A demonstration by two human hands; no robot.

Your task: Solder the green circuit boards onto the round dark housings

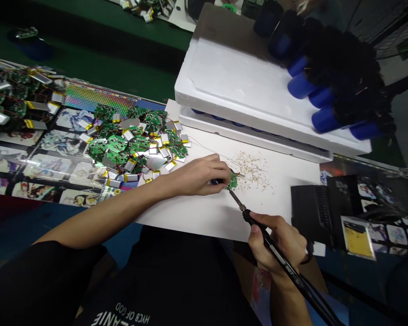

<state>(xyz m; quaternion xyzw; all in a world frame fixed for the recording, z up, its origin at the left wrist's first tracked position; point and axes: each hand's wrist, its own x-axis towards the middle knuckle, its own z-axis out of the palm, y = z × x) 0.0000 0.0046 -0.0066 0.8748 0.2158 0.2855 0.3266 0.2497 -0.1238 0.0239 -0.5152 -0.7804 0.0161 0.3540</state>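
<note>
My left hand is closed with bent fingers on a small green circuit board. Something dark blue shows beneath those fingers, but most of it is hidden. In my right hand is a black soldering iron, gripped like a pen, its metal tip up against the near edge of the board or very close to it. A thin wire runs across the white work surface behind the board. Light brown crumbs lie scattered just beyond it.
Green boards with silver battery packs are heaped at left, with another pile farther left. White foam trays stand stacked at the back, bearing several blue-and-black cylindrical parts. A black box and a yellow sponge sit at right.
</note>
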